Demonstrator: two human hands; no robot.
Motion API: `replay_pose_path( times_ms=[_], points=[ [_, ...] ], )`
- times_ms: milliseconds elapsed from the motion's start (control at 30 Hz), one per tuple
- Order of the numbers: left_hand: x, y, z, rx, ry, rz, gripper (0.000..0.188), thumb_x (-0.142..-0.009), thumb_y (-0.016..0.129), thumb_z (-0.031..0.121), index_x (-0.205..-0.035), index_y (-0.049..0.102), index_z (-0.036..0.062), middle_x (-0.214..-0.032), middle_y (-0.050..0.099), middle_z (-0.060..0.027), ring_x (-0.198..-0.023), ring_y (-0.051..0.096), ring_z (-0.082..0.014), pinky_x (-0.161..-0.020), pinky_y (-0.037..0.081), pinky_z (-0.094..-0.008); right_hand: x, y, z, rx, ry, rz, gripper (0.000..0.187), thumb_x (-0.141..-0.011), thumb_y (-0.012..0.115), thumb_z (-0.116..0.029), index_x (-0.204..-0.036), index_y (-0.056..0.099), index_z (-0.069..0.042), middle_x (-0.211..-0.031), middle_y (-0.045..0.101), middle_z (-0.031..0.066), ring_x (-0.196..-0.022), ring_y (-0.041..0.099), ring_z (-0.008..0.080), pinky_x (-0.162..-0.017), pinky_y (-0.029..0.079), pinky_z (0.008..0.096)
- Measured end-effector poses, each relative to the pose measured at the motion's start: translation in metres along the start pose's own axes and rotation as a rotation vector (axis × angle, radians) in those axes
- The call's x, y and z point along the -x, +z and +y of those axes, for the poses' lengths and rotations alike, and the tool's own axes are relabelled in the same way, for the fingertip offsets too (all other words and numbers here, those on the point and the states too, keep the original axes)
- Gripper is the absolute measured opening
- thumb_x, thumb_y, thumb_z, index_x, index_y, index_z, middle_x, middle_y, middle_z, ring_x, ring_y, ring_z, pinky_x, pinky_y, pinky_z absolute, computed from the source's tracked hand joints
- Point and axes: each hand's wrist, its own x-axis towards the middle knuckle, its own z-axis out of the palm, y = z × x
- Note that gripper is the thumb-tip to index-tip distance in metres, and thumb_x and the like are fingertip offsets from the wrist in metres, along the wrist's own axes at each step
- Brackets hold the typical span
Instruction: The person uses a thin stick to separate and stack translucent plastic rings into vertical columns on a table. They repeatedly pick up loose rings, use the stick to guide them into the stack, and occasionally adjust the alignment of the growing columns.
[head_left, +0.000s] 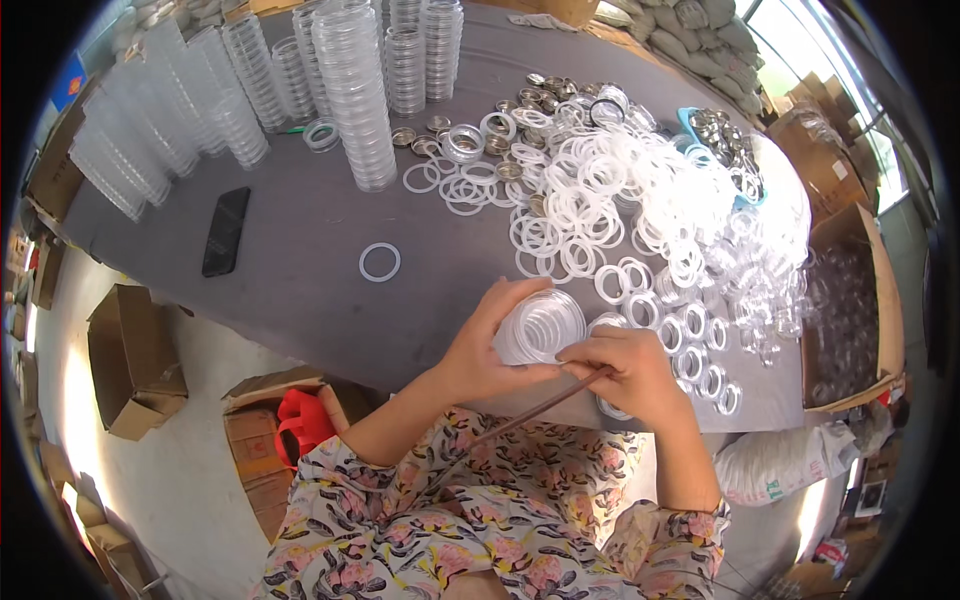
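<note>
Near the front edge of the table, my left hand (478,352) wraps round a clear round plastic container (545,325), which looks like a nested stack with its round opening toward me. My right hand (635,368) is closed beside the stack's right lower edge, its thumb and fingers pinching a thin brown stick (540,408) that slants down toward my lap. Its fingertips appear to touch the stack's rim. Close to my right hand lie clear round plastic pieces (690,362). One white ring (380,262) lies alone on the cloth, left of my left hand.
A big heap of white rings (600,180) covers the right of the grey table (300,290), with metal lids (540,95) behind. Tall stacks of clear containers (355,100) stand back left. A black phone (226,232) lies left. Cardboard boxes (135,360) stand around the table.
</note>
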Motion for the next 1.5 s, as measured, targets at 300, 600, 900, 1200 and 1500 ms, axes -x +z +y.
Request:
replay_pose_path(
  times_ms=[300,600,900,1200,1500],
  points=[
    [-0.001,0.008,0.001,0.307,-0.110,0.019,0.079,-0.057,0.075,0.011,-0.123,0.033,0.0024,-0.119,0.043,-0.0089,-0.110,0.041,-0.0162,-0.093,0.031,-0.0302,-0.013,0.005,-0.008,-1.511,0.070,0.567,0.050,-0.091,0.028,-0.031,-0.045,0.021,-0.014,-0.044,0.024,-0.0014,-0.039,0.018,0.0093,-0.038,0.017,0.0236],
    [0.000,0.014,-0.011,0.352,-0.121,0.006,0.079,-0.056,0.075,0.009,-0.122,0.032,0.0016,-0.115,0.044,-0.0080,-0.108,0.043,-0.0147,-0.090,0.033,-0.0285,-0.051,0.039,-0.003,-1.632,-0.021,0.373,0.053,-0.092,0.025,-0.033,-0.043,0.022,-0.013,-0.041,0.026,-0.0003,-0.037,0.017,0.0092,-0.036,0.018,0.0230],
    [0.002,0.015,-0.011,0.308,-0.105,0.024,0.079,-0.057,0.075,0.011,-0.122,0.032,0.0011,-0.115,0.044,-0.0087,-0.108,0.042,-0.0160,-0.090,0.033,-0.0294,-0.040,0.012,-0.013,-1.106,0.110,0.410,0.048,-0.091,0.037,-0.024,-0.046,0.029,-0.010,-0.040,0.024,-0.0017,-0.038,0.023,0.0090,-0.038,0.019,0.0242],
    [0.001,0.018,-0.011,0.291,-0.074,0.040,0.079,-0.058,0.074,0.010,-0.123,0.030,0.0010,-0.115,0.043,-0.0091,-0.108,0.042,-0.0165,-0.090,0.033,-0.0303,-0.072,0.037,-0.007,-1.490,0.012,0.522,0.049,-0.090,0.038,-0.028,-0.046,0.027,-0.011,-0.040,0.024,-0.0009,-0.036,0.022,0.0084,-0.036,0.018,0.0234],
    [0.004,0.018,-0.012,0.303,-0.084,0.041,0.078,-0.058,0.073,0.009,-0.123,0.030,0.0012,-0.115,0.043,-0.0092,-0.108,0.042,-0.0164,-0.090,0.033,-0.0303,-0.039,0.015,-0.013,-1.409,0.314,0.332,0.052,-0.090,0.036,-0.031,-0.043,0.027,-0.011,-0.039,0.025,-0.0006,-0.036,0.023,0.0085,-0.034,0.015,0.0223]
  ],
)
